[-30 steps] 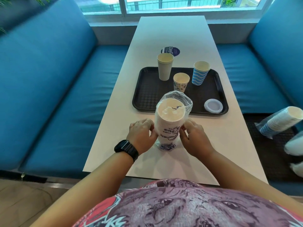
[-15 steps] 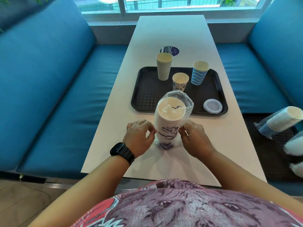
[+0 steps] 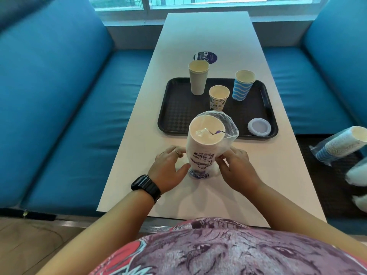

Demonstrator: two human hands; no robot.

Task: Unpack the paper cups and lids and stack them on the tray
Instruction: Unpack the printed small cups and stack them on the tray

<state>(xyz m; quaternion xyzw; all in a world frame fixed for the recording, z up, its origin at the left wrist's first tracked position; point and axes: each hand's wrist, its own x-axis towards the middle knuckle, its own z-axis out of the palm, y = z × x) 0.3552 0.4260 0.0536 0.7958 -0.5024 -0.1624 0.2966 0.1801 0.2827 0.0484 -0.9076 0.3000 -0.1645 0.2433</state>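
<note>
A tall sleeve of white paper cups (image 3: 204,147) in clear plastic wrap stands upright on the white table (image 3: 258,175), just in front of the black tray (image 3: 178,108). My left hand (image 3: 168,169) and my right hand (image 3: 238,167) grip the sleeve low down from either side, fingers curled on the plastic. On the tray stand a tall beige cup (image 3: 198,76), a small patterned cup (image 3: 218,97), a blue wavy-striped cup (image 3: 243,84) and a white lid (image 3: 259,126).
Blue bench seats run along both sides of the table. More wrapped cup sleeves (image 3: 341,143) lie on the right seat. A round dark sticker (image 3: 210,56) sits on the table beyond the tray. A window closes the far end.
Both hands stay on the sleeve's lower part with only small shifts of the fingers. The sleeve remains upright in the same place.
</note>
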